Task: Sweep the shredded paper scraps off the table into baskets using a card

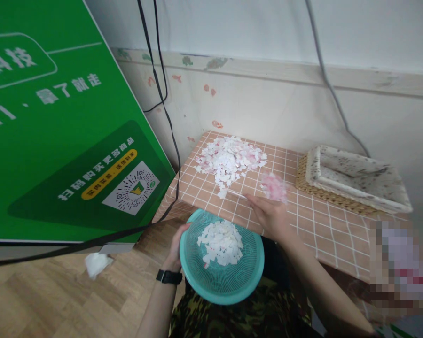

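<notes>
Turquoise mesh formed the colander (246,277), which sat at six o'clock in the view with white flakes (221,244) heaped inside. At its nine o'clock side the left hand (178,246) was clamped on the rim. Well apart from it, the right hand (270,214) pinched a thin white tool (238,194), its tip toward ten o'clock, at the near edge of a larger flake pile (231,157). That pile lay at twelve o'clock from the colander, on a checked tablecloth (303,218); a lined wicker basket (354,180) stood at two o'clock.
</notes>
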{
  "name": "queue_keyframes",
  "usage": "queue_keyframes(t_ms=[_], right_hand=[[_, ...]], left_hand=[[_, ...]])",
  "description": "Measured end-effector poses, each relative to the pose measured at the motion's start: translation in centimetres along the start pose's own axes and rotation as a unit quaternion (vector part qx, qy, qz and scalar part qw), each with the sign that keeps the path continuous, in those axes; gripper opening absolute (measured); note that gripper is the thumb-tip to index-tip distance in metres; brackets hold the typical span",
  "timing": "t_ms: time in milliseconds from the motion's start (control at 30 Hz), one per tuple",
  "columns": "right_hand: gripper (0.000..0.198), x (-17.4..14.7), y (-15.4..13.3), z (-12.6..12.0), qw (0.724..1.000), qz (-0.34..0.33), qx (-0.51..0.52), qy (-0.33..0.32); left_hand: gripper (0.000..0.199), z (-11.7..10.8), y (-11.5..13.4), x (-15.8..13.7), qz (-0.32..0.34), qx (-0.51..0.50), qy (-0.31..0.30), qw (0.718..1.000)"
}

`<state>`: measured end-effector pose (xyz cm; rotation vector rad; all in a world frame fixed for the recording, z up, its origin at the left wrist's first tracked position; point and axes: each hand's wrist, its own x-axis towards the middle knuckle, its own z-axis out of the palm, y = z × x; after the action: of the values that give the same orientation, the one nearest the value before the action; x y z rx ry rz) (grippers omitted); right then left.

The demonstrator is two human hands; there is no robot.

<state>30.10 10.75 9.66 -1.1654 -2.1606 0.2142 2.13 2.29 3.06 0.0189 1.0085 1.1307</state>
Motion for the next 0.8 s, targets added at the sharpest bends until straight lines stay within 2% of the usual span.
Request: queue_keyframes(t_ms=[167, 300, 467, 667, 800], right_hand=[[0.032, 1.5, 0.6, 0.6, 0.999, -0.011, -0.048, -0.019], [0.032, 1.7, 1.2, 1.2, 0.998, -0.017, -0.062, -0.005], [0.037, 1.9, 1.3, 1.9, 0.999, -0.028, -0.024, -0.007], [0.034, 1.6, 1.0, 0.6, 0.997, -0.057, 0.037, -0.043], [0.029, 1.4, 1.7, 0.3, 0.999, -0.04, 0.033, -0.009]], left_hand=[[0.017, 0.0, 0.1, 0.0, -0.004, 0.001, 0.021, 1.0], [0.019, 0.1, 0.1, -0.1, -0.006, -0.001, 0.0, 1.0], [0.02, 0.1, 0.1, -0.1, 0.0, -0.005, -0.016, 1.0], [0.018, 0.1, 0.2, -0.1, 0.0, 0.001, -0.006, 1.0], [0.018, 0.0, 0.3, 0.0, -0.007, -0.004, -0.003, 1.0]])
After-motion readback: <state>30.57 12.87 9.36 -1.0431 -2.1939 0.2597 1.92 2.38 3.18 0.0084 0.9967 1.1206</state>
